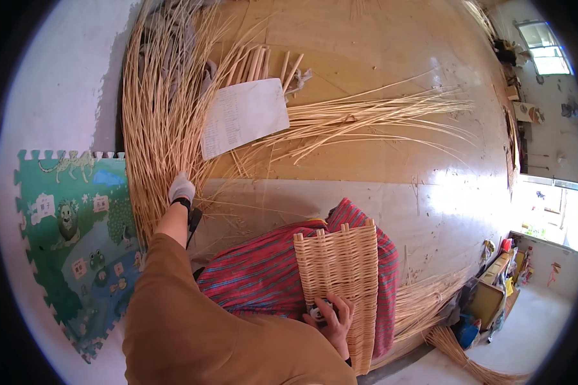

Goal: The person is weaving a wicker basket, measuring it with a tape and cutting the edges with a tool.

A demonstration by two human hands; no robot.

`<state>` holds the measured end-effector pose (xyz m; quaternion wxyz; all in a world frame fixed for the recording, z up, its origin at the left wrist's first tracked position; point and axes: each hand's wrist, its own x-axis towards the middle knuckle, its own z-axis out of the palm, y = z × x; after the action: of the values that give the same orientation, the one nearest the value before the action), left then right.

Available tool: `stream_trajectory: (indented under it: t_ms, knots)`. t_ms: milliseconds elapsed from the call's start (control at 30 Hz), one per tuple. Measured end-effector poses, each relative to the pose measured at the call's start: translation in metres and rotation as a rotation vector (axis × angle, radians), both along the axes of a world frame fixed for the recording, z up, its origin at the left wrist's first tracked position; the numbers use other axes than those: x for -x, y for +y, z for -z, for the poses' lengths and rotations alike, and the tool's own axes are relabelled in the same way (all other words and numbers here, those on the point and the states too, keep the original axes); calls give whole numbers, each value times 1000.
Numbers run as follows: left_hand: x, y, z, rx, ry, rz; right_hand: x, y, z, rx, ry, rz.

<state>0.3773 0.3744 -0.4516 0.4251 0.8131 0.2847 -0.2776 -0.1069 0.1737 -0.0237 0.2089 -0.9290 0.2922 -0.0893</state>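
My left hand [181, 187], in a pale glove with a dark band at the wrist, is closed on long thin tan reeds [157, 122] at the left, its fingertips partly hidden among them. A woven panel [334, 256] with upright stakes along its top lies low in the centre over a red striped cloth [250, 263]. On the panel's lower part, my bare right hand [331, 317] has bent fingers around a small black-and-white object [316, 312], mostly covered by the hand. A written sheet of paper [244, 115] lies beside the reeds.
More reed bundles [366, 115] lie across the boards, with short rods [257, 64] behind the paper. A green animal-printed foam mat [64, 244] is at left. Reeds [430, 301] and cluttered boxes [485, 298] stand at lower right, near windows [546, 205].
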Motion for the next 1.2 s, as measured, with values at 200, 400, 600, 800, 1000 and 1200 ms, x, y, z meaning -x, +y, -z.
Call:
stream_trajectory:
  t_ms: [200,400,600,800,1000,1200]
  knots:
    - [64,-139,-108,325,107,685,16,-6,-1,-177,-135,86]
    - [130,-218,-359,991,140,1086,42,-25,-22,-1198,-789,544]
    - [230,-223,-429,1238,298,1769,35,-12,-67,-843,-510,492]
    - [301,-206,-422,1046,1080,1965,36,24,-77,-543,-291,430]
    - [319,-192,-417,970,1154,2059,53,58,-75,-472,-109,567]
    - [328,-179,-417,957,998,2032,57,58,-70,-369,-244,525]
